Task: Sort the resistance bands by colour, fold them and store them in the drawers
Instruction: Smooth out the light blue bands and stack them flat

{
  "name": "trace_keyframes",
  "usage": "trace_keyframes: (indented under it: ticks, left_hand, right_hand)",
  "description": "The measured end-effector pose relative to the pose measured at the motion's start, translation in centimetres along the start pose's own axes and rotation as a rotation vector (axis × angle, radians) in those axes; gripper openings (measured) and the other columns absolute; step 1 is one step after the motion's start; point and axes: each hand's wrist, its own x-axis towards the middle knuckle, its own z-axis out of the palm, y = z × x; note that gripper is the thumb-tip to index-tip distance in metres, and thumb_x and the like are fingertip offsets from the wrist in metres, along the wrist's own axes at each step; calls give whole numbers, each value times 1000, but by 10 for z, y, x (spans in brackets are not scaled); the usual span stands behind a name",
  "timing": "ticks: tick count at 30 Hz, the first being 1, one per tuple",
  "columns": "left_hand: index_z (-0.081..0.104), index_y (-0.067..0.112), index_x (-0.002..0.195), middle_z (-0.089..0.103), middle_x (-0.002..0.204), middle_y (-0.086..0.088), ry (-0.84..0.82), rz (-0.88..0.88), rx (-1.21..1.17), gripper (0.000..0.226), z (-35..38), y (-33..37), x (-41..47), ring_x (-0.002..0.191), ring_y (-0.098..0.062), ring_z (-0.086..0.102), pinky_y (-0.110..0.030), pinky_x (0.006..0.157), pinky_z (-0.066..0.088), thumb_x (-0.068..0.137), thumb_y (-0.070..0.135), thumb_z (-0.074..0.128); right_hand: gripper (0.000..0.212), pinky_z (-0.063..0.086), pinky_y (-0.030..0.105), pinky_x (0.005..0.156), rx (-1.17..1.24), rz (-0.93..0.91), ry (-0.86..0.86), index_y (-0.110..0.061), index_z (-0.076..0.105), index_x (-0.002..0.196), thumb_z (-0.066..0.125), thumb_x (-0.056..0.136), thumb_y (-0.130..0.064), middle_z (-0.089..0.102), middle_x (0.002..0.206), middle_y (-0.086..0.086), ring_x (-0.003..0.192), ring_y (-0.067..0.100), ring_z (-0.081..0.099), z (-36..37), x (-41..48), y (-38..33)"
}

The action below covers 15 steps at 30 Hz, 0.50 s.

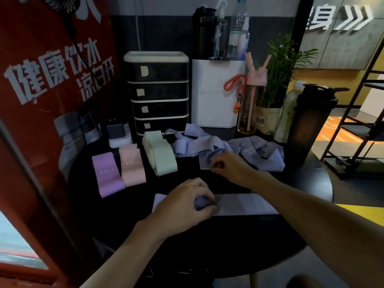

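A flat blue band (243,203) lies across the black table's near middle, and my left hand (187,202) grips its folded left end. My right hand (226,165) reaches farther back and pinches the edge of a tangled heap of blue bands (255,151). To the left lie a purple band (108,175), a pink band (133,165) and a stack of green bands (160,154). The black drawer unit (158,94) stands at the back with all its drawers closed.
A white box (212,96) with bottles sits right of the drawers. A pink bottle (252,102), a potted plant (276,80) and a dark shaker (309,125) crowd the back right. A red banner (41,80) lines the left. A metal rack (357,121) stands beyond the table.
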Motion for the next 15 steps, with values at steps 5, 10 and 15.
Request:
trace_keyframes:
  ticks: [5,10,15]
  left_hand:
    - [72,26,97,54,101,16,-1,4,8,15,-2,3,-1,98,-2,54,-18,83,43,89,39,71]
    - [72,27,97,55,99,17,37,25,21,14,0,3,-2,96,-2,55,-22,84,46,88,38,71]
    - [68,26,98,54,99,17,30,59,59,20,3,1,-5,94,-4,54,-28,85,48,91,43,62]
  right_hand:
    - [21,34,21,88,-18,-49,34,-20,69,82,55,91,-7,67,100,-5,100,17,54,-2,5,0]
    - [15,44,22,66,118,-53,257,-12,62,87,51,95,-8,60,80,-6,68,11,57,-32,6,-15]
    - [22,55,42,63,411,55,342,-16,51,82,44,101,-7,53,76,8,66,31,65,-75,11,-34]
